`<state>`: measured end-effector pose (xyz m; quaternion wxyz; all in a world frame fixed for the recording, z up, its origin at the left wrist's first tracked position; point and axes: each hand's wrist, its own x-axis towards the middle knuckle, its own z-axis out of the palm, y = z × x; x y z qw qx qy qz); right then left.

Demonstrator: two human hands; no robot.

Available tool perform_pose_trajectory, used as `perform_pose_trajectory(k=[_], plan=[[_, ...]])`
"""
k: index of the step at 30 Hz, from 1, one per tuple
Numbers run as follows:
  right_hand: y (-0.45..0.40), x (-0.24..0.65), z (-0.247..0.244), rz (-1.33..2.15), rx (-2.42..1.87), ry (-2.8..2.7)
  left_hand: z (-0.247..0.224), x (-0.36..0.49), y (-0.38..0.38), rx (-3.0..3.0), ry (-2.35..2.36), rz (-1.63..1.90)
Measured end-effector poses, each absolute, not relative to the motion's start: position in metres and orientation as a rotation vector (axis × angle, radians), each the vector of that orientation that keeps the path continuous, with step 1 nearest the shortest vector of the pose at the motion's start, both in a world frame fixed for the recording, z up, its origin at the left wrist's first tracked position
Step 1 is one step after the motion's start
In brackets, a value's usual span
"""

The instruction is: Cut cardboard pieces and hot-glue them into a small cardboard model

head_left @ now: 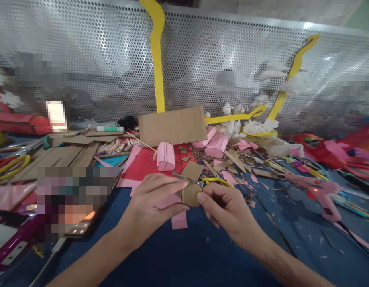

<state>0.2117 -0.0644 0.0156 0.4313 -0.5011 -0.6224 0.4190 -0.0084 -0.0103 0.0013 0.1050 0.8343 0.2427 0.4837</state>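
Note:
In the middle, my left hand [156, 199] is closed around a small cardboard piece [191, 195] with several straight edges and pink paper on its left side. My right hand [224, 205] pinches the right edge of the same piece between thumb and fingers. Just behind it lie scissors with yellow handles [218, 181], partly hidden by my hands. A pink paper strip [179, 220] shows below the held piece. Beyond my left hand stands a pink faceted paper block [165, 156] on red paper [139, 167]. A flat cardboard scrap [193, 170] lies near my fingertips.
A cardboard box [172, 126] with yellow paper strips [158, 71] stands against the perforated metal panel [112, 59]. More pink blocks [216, 145] lie beside it. To the right rests a pink glue gun [318, 193] with its cord. A phone [83, 229] and cardboard sheets [59, 159] sit left.

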Motion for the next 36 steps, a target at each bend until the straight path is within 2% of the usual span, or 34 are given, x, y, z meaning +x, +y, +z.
perform_pose_trajectory(k=[17, 36], plan=[[-0.0642, 0.2108, 0.013, 0.932, -1.275, -1.589, 0.0024, -0.0082, -0.0111, 2.484, 0.675, 1.439], [-0.0651, 0.2107, 0.0128, 1.078, -1.206, -1.516, 0.0014, -0.0073, -0.0095, 2.561, 0.67, 1.432]])
